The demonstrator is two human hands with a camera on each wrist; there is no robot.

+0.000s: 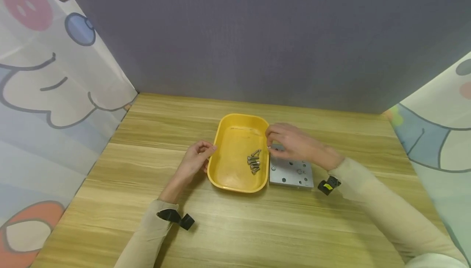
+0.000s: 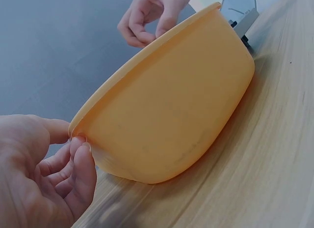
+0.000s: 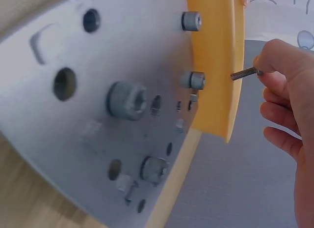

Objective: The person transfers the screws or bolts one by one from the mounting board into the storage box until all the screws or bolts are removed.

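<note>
A yellow plastic tray (image 1: 229, 170) stands on the table, with several loose metal screws (image 1: 254, 162) lying in its right half. My left hand (image 1: 194, 158) pinches the tray's left rim, thumb on top and fingers beneath, as the left wrist view shows. Between thumb and index finger, my right hand (image 1: 294, 142) pinches a small threaded screw (image 3: 244, 73), held near the tray's right rim. Right of the tray lies a grey metal plate (image 3: 44, 110) with many holes. Socket-head screws (image 3: 126, 100) stand in some of them. The right hand covers the plate's far part in the head view.
The wood-grain table (image 1: 235, 223) extends around the tray and plate. A dark grey panel (image 1: 239, 39) rises behind it, and cartoon-printed sheets (image 1: 33, 137) hang at both sides. Each wrist wears a black strap with a small camera (image 1: 187, 221).
</note>
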